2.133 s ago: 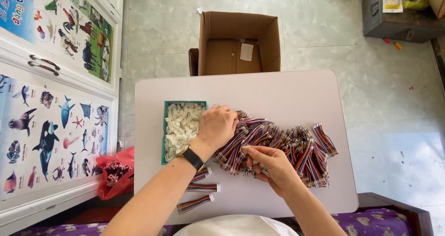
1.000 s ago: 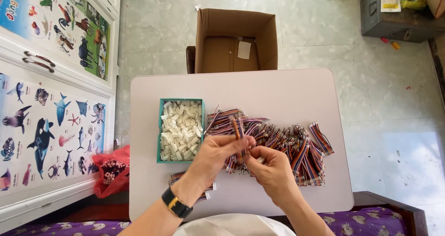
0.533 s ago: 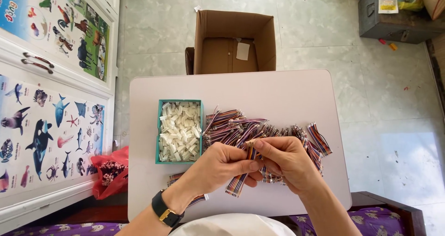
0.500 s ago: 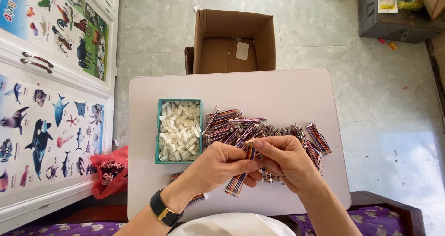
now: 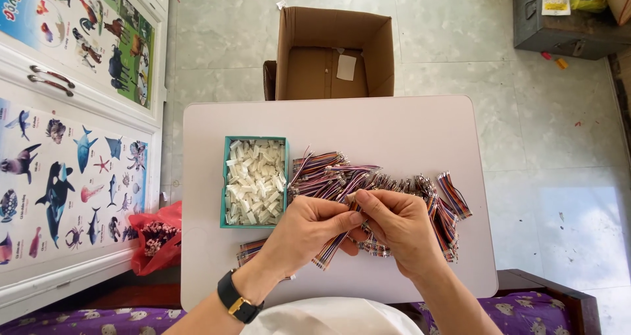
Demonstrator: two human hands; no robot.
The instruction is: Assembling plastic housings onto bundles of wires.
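the left hand (image 5: 309, 228) and right hand (image 5: 394, 226) meet at the desk's (image 5: 407, 128) six o'clock edge, both pinching one striped wire bundle (image 5: 332, 251). a firm, close grip looks best. at twelve o'clock lies the wire pile (image 5: 368, 177); at ten, the tray of white connectors (image 5: 255, 181).

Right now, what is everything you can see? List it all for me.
table: one, pale, centre.
tray: one, teal rim, on the table's left, full of small white connectors.
wire pile: one heap, multicoloured, mid-table.
wire bundle: one, striped, held between both hands.
finished bundles: a few, near table edge by the left wrist.
cardboard box: one, brown, open, on floor beyond the table.
red bag: one, floor at left.
metal case: one, grey, top right.
posters: animal charts, on left cabinet.
left hand; right hand: fingers pinch the wire bundle.
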